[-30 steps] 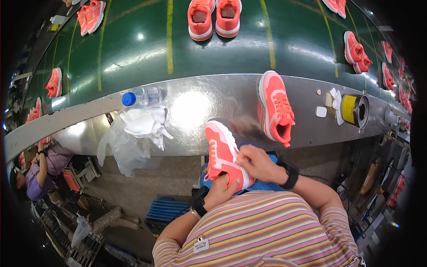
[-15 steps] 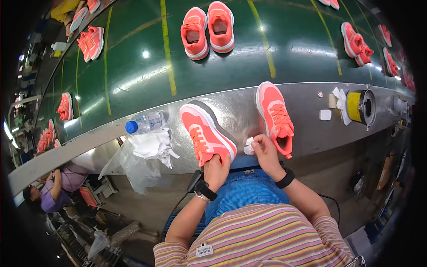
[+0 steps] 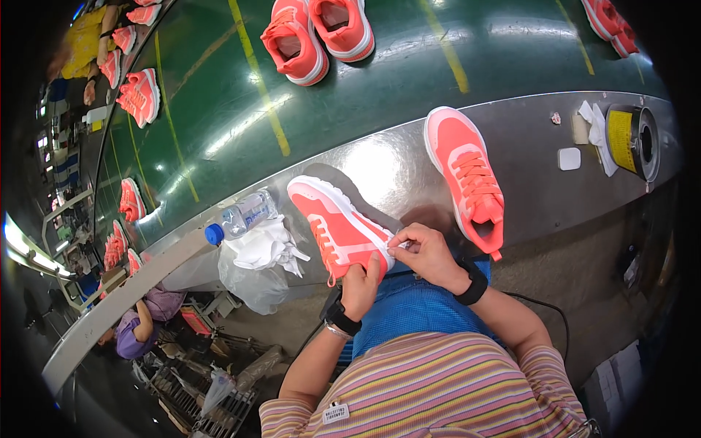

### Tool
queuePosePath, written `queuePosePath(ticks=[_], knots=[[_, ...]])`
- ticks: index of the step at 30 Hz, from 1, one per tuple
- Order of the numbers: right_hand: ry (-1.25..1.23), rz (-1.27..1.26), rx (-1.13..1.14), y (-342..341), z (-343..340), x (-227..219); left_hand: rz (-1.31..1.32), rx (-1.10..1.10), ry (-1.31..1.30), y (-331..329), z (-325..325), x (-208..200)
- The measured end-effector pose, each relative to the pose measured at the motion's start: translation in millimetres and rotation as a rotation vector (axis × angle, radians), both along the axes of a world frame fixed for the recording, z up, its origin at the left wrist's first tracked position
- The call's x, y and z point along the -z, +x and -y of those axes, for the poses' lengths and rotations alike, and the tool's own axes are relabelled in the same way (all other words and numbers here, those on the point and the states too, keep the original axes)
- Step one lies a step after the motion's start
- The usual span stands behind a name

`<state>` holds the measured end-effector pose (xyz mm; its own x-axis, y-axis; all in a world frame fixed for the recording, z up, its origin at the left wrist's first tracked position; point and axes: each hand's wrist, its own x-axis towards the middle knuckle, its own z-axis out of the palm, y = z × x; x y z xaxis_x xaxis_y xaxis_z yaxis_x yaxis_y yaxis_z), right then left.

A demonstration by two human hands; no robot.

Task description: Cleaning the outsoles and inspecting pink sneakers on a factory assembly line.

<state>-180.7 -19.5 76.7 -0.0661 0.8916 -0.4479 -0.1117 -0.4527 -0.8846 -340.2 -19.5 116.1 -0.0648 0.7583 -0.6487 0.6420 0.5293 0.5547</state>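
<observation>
My left hand [image 3: 359, 292] is closed round the heel end of a coral sneaker [image 3: 336, 223] with a white sole, its toe pointing away to the left. Pinched in the fingers of my right hand [image 3: 432, 259] is a small white wad [image 3: 392, 246], mostly covered by the fingertips. It is against the sneaker's heel, close to the sole edge. To the right, a second coral sneaker [image 3: 467, 164] stands on the metal ledge [image 3: 537, 179] with its toe facing away; neither hand touches it.
Beyond the ledge, a green conveyor belt [image 3: 394, 80] with yellow lines carries several coral sneakers [image 3: 296, 47]. Left on the ledge are a water bottle [image 3: 250, 213], white cloths [image 3: 264, 244] and a plastic bag [image 3: 255, 288]. A yellow-labelled can [image 3: 624, 139] stands right. Other people are at left.
My right hand has brought the white wad from beside the sneaker to its heel. The held sneaker has tilted slightly. My view has turned, and the belt's sneakers appear farther left.
</observation>
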Motion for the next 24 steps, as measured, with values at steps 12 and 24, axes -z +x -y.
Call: queuePosePath(ticks=[12,24], knots=[[-0.081,-0.089,-0.202,13.7,-17.8,-4.6,-0.004,0.045,-0.052,-1.5,1.4,-1.7],[0.145,0.144,-0.157,-2.2,-32.6,-8.5,0.092,0.008,0.095,-1.8,2.8,-0.1]])
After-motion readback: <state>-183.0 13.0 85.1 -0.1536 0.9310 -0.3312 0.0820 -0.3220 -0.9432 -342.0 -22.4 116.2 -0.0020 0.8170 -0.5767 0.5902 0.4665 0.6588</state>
